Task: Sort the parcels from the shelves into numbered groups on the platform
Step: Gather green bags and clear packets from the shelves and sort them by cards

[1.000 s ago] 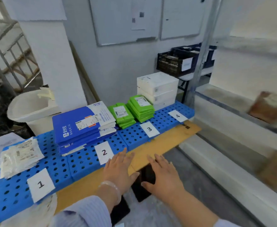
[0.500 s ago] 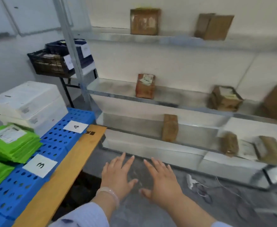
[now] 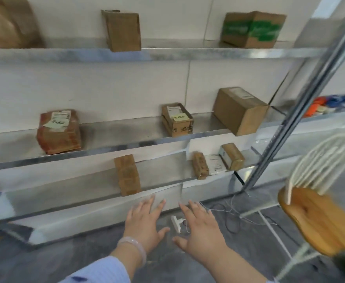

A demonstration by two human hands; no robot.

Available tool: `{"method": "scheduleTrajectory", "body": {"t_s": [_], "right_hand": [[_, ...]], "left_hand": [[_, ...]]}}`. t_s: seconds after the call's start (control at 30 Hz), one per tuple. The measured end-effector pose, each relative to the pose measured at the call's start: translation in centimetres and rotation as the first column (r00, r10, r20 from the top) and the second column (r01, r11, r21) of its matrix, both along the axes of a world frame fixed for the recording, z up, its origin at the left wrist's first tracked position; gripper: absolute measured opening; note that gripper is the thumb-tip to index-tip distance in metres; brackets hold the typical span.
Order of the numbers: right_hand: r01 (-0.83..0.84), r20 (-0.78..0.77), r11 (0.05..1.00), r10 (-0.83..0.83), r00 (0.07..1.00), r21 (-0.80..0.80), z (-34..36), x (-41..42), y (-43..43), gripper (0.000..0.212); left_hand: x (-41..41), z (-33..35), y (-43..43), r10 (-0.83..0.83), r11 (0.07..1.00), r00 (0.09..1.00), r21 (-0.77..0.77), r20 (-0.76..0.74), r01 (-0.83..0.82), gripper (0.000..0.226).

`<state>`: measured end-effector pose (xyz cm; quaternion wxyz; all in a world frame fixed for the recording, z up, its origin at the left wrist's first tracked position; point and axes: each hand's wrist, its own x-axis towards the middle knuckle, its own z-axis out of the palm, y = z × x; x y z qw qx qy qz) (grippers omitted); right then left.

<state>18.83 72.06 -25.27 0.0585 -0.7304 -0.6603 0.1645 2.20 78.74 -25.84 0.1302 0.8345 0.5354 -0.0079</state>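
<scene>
Metal shelves [image 3: 126,139] carry brown parcels. On the middle shelf stand a taped parcel with a yellow note [image 3: 59,132], a small strapped box [image 3: 176,119] and a larger carton [image 3: 239,111]. The lowest shelf holds an upright narrow parcel [image 3: 127,175], a small box [image 3: 200,165] and another box [image 3: 232,156]. The top shelf has a folded carton [image 3: 123,30] and a green-taped box [image 3: 252,29]. My left hand [image 3: 145,223] and right hand [image 3: 200,229] hover side by side, empty, fingers spread, below the lowest shelf. The platform is out of view.
A wooden stool with a white wire back [image 3: 318,215] stands at the right. A slanted metal shelf post [image 3: 302,111] crosses the right side. A white plug and thin cables [image 3: 177,222] lie on the grey floor by the hands.
The view has swung right from the blue numbered platform to the shelves. Both hands stayed empty and spread in front of me.
</scene>
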Motion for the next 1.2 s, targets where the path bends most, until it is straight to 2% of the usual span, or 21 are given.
{"method": "scheduleTrajectory", "body": {"t_s": [0.13,0.27,0.4,0.73,1.0,1.2], "right_hand": [[0.082,0.037,0.99,-0.086,0.996,0.113,-1.5,7.7,2.3,0.09],[0.102,-0.025,0.994,-0.103,0.994,-0.023,-1.7,16.5,4.7,0.085],[0.148,-0.031,0.987,-0.15,0.988,-0.063,-2.8,23.7,7.8,0.086],[0.276,-0.126,0.941,-0.303,0.944,-0.198,-13.3,32.5,16.8,0.08],[0.415,-0.306,0.83,-0.532,0.79,-0.373,-21.7,38.4,26.8,0.067],[0.51,-0.433,0.779,-0.627,0.648,-0.365,-29.2,42.3,33.3,0.063]], "left_hand": [[9.0,-0.5,3.2,-0.047,0.999,0.999,0.013,0.025,0.047,0.077],[17.4,-1.1,5.9,-0.058,0.998,0.997,-0.024,0.049,0.059,0.078],[23.9,-2.9,9.0,-0.06,0.996,0.995,-0.065,0.08,0.066,0.078],[35.5,-12.4,20.1,-0.084,0.97,0.986,-0.216,0.143,0.114,0.073],[41.9,-20.5,28.5,-0.095,0.953,0.986,-0.273,0.138,0.13,0.07],[47.3,-29.0,32.8,-0.048,0.952,0.983,-0.288,0.178,0.099,0.066]]}}
